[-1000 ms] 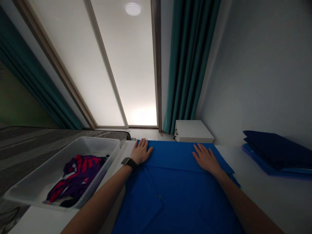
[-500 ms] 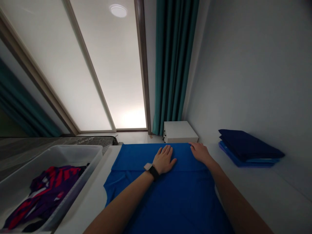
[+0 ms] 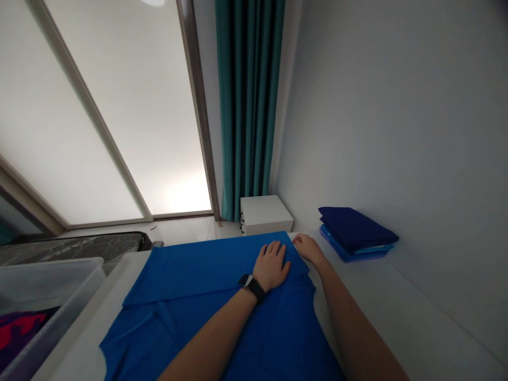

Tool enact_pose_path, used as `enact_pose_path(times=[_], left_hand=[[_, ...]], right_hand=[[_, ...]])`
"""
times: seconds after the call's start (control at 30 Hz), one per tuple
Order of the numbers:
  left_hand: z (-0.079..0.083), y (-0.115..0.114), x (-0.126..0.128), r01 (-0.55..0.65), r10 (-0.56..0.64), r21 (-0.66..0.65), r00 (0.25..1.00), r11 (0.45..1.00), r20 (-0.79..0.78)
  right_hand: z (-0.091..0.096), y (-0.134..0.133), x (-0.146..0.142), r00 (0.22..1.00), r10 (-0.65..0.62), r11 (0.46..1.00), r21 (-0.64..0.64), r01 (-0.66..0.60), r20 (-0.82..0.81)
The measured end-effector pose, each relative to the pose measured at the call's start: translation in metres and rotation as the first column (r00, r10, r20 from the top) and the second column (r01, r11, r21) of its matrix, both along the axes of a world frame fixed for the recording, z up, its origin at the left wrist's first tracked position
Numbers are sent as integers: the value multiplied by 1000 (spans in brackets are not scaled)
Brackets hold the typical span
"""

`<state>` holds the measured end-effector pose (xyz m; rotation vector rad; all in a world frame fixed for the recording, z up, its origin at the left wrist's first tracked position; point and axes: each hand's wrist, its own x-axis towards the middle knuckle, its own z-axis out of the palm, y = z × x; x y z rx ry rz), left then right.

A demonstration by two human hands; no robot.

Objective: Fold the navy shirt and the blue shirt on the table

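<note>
A blue garment [image 3: 190, 272] is spread over the white table, its far part folded back in a wide band with a straight crease. My left hand [image 3: 272, 265], with a dark watch on the wrist, lies flat on this band near its right end, fingers spread. Just beyond the band's far right corner is my right hand [image 3: 308, 247], fingers curled in close to the cloth's edge. Whether those fingers pinch any fabric is hidden. Some wrinkles run across the garment's near left part.
Folded dark and lighter blue cloths [image 3: 355, 233] are stacked on the table's right, by the wall. A translucent bin [image 3: 85, 286] with red and purple clothing [image 3: 24, 330] stands at left. Behind the table are a white cabinet [image 3: 265, 211] and a teal curtain [image 3: 250, 106].
The view has turned right. My left hand has shifted across the cloth towards its right end. My right hand has moved from the far edge to just outside the corner, its fingers now more curled.
</note>
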<state>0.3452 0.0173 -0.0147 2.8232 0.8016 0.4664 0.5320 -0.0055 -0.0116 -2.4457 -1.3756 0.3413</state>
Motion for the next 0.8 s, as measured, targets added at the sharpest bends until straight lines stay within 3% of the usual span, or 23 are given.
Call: enact_pose_path(times=[0.13, 0.23, 0.43, 0.6, 0.8], left_hand=[[-5, 1, -1, -1, 1, 4, 999, 1000, 34], [2, -1, -2, 10, -13, 34, 997, 999, 70], [18, -11, 0, 157, -160, 57, 986, 986, 41], [13, -13, 2, 186, -186, 9, 982, 983, 39], [10, -11, 1, 172, -167, -45, 982, 984, 90]], right_hand=[[3, 1, 3, 999, 17, 999, -31, -18, -42], [9, 0, 4, 996, 46, 996, -66, -51, -76], [21, -9, 9, 988, 81, 975, -194, -106, -132], [28, -14, 7, 978, 94, 953, -269, -143, -185], [33, -14, -3, 948, 107, 954, -238, -183, -299]])
